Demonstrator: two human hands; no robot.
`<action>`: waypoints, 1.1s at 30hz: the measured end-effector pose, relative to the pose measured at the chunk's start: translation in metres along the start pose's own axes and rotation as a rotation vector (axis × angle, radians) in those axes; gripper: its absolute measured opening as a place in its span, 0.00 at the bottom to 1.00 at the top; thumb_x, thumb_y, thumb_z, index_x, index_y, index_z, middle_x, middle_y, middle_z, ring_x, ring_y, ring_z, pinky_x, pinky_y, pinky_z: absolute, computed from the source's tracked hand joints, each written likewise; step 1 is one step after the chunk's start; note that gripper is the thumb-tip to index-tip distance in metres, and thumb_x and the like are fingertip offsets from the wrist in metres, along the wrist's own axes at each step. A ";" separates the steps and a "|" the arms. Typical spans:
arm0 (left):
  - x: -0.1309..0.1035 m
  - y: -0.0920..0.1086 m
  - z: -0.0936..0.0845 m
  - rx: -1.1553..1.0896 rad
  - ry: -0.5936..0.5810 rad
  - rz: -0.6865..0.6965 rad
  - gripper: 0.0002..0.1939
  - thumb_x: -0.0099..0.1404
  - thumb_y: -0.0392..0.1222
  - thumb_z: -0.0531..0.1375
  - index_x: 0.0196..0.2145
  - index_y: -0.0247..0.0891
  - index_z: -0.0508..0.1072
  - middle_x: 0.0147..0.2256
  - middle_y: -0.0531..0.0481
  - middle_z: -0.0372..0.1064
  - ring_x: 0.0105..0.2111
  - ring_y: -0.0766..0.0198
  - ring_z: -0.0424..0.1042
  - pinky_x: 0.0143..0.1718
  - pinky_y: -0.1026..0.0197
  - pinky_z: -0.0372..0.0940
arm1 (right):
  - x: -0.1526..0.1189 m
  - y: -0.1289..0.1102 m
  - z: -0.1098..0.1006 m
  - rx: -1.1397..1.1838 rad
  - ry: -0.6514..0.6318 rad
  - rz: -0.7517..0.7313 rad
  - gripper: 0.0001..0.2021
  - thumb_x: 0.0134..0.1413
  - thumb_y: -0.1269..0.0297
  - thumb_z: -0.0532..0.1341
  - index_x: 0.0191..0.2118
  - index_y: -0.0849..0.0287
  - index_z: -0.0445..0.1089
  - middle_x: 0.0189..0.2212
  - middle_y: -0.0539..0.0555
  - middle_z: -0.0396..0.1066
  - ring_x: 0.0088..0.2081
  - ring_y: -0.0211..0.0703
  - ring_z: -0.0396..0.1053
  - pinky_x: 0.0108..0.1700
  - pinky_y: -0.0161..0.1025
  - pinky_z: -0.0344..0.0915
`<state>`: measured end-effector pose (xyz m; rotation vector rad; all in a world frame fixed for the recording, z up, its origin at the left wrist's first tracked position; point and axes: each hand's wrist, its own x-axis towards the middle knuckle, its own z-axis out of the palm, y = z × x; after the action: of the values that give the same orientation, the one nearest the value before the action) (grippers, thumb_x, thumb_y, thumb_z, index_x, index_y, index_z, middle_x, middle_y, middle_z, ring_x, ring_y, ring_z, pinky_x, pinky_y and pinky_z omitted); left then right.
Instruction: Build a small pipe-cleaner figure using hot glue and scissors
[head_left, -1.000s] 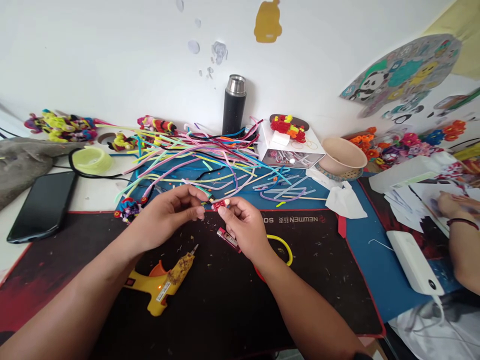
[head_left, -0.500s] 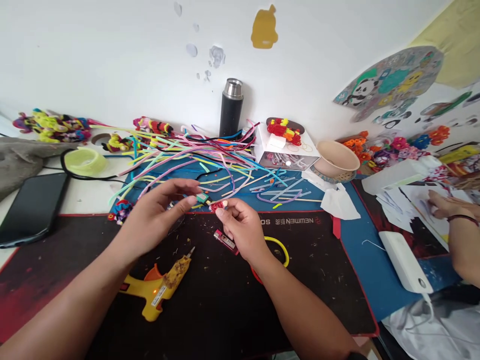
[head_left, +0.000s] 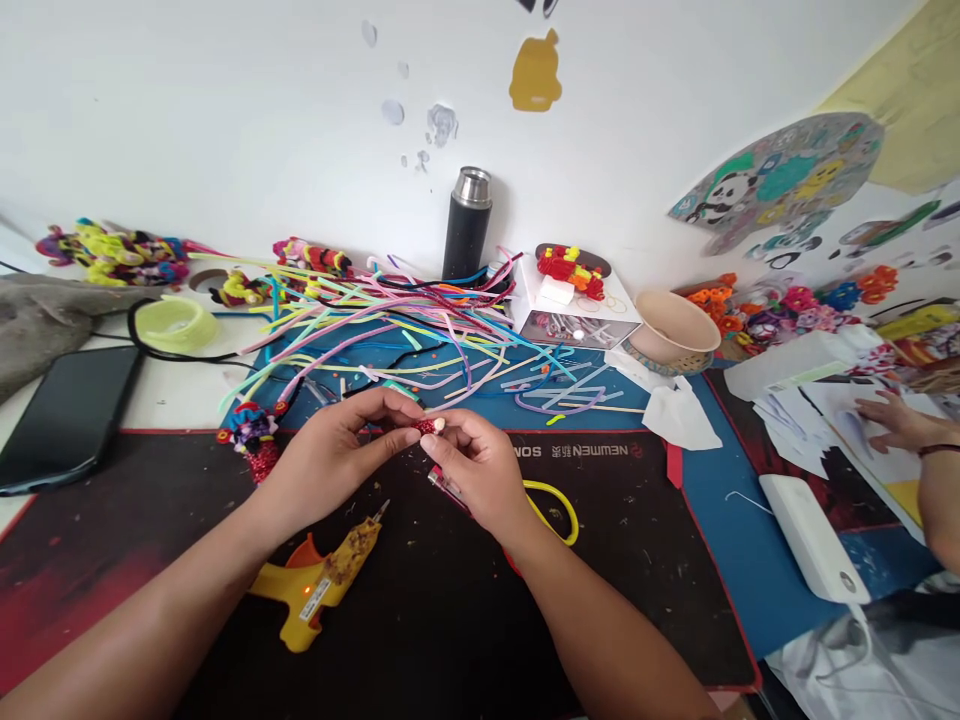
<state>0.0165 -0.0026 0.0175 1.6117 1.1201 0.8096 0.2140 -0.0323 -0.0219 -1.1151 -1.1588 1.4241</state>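
Note:
Both hands meet over the back edge of the black desk mat (head_left: 465, 640). Between the thumb and fingers of my right hand (head_left: 476, 455) is a small red glittery piece (head_left: 425, 426) with a pale tip. My left hand (head_left: 352, 440) pinches the same piece from the other side, its thumb touching it. Partly under my right hand lies a lighter (head_left: 444, 484). A yellow glue gun (head_left: 322, 590), its small light glowing orange, lies below my left hand. Beside my left wrist sits a small pipe-cleaner doll (head_left: 253, 432) with a red glittery lower part.
Many coloured pipe cleaners (head_left: 375, 320) spread behind the mat. A black thermos (head_left: 466, 225), a white box (head_left: 570, 315) and a beige bowl (head_left: 677, 325) stand near the wall. At left lies a phone (head_left: 71, 415); at right, a white power bank (head_left: 814, 535) and another person's hand (head_left: 896, 420).
My left hand has come in from being apart and closed on the red glittery piece beside my right fingers. The view has shifted slightly. The other person's hand has moved a little.

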 end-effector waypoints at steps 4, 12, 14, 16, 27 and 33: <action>0.000 -0.004 -0.001 0.029 0.014 0.014 0.16 0.72 0.59 0.69 0.42 0.43 0.82 0.41 0.47 0.83 0.43 0.52 0.80 0.49 0.54 0.73 | 0.000 0.002 -0.001 0.002 -0.028 0.003 0.15 0.60 0.52 0.72 0.47 0.54 0.78 0.22 0.42 0.62 0.24 0.36 0.58 0.29 0.37 0.57; 0.005 -0.001 -0.028 0.028 0.094 -0.041 0.19 0.67 0.62 0.70 0.42 0.45 0.82 0.42 0.46 0.83 0.44 0.49 0.79 0.48 0.53 0.73 | 0.003 -0.007 -0.004 0.040 0.085 0.043 0.17 0.60 0.48 0.72 0.46 0.55 0.80 0.19 0.40 0.58 0.19 0.34 0.52 0.23 0.35 0.52; 0.007 0.002 -0.030 0.075 0.077 -0.048 0.20 0.66 0.65 0.70 0.39 0.45 0.82 0.40 0.46 0.83 0.42 0.48 0.79 0.47 0.51 0.73 | 0.006 -0.005 -0.007 0.072 0.152 0.016 0.17 0.61 0.47 0.72 0.44 0.55 0.80 0.19 0.40 0.58 0.18 0.33 0.51 0.22 0.35 0.51; 0.009 0.001 -0.028 0.134 0.042 -0.049 0.20 0.66 0.65 0.69 0.37 0.46 0.82 0.39 0.47 0.84 0.41 0.48 0.79 0.47 0.51 0.73 | 0.009 0.001 -0.011 0.108 0.203 -0.002 0.17 0.61 0.46 0.72 0.43 0.55 0.79 0.19 0.40 0.59 0.18 0.33 0.51 0.21 0.35 0.51; 0.012 -0.036 0.001 0.417 -0.128 0.062 0.10 0.66 0.53 0.63 0.33 0.47 0.81 0.35 0.46 0.83 0.39 0.46 0.78 0.42 0.51 0.67 | 0.001 0.007 -0.009 0.110 0.244 0.017 0.16 0.59 0.48 0.72 0.40 0.57 0.78 0.19 0.41 0.60 0.18 0.32 0.52 0.21 0.34 0.50; 0.007 -0.035 0.003 0.526 -0.141 0.088 0.08 0.66 0.49 0.62 0.32 0.49 0.81 0.30 0.48 0.81 0.36 0.47 0.77 0.41 0.52 0.66 | -0.017 -0.012 -0.021 0.001 0.224 0.052 0.18 0.56 0.46 0.73 0.38 0.56 0.77 0.19 0.42 0.61 0.18 0.33 0.53 0.21 0.34 0.50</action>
<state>0.0119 0.0068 -0.0171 2.1278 1.2309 0.4637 0.2380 -0.0457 -0.0114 -1.2770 -0.9763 1.3012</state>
